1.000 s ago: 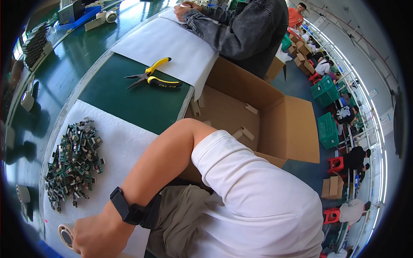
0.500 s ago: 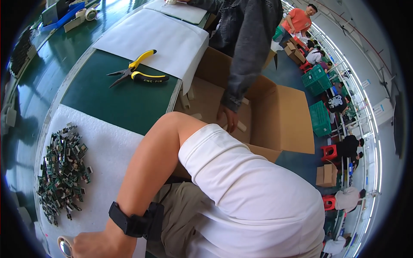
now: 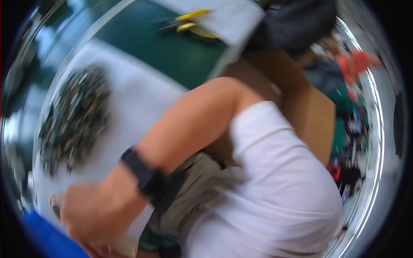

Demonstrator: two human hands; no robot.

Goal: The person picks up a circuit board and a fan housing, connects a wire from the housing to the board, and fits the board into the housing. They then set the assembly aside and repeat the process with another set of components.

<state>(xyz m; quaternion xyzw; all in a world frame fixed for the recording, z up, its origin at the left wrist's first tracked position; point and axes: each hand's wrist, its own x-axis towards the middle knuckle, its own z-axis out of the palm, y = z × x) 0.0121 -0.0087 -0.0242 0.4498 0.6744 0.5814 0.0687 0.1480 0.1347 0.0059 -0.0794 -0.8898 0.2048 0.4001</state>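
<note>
My right hand (image 3: 97, 213), under a black wrist strap (image 3: 142, 174), is over the near end of the table with fingers curled. Beside its knuckles shows a cream ring-shaped roll (image 3: 55, 205) with a dark centre, mostly hidden by the hand. A sliver of skin at the lower edge seems to be my left hand (image 3: 100, 251); its fingers are blurred and cut off. Beyond my right hand a heap of small green circuit boards (image 3: 77, 116) lies on a white foam sheet (image 3: 133, 92).
Yellow-and-black pliers (image 3: 189, 25) lie on the green mat (image 3: 172, 51) at the back. An open cardboard box (image 3: 316, 120) stands right of my elbow, with a co-worker's dark sleeve (image 3: 297, 26) above. Something blue (image 3: 51, 236) is at lower left.
The view has swung and blurred, so the heap, pliers and box sit elsewhere in it. My right hand appears higher, and a blue thing has come in at lower left.
</note>
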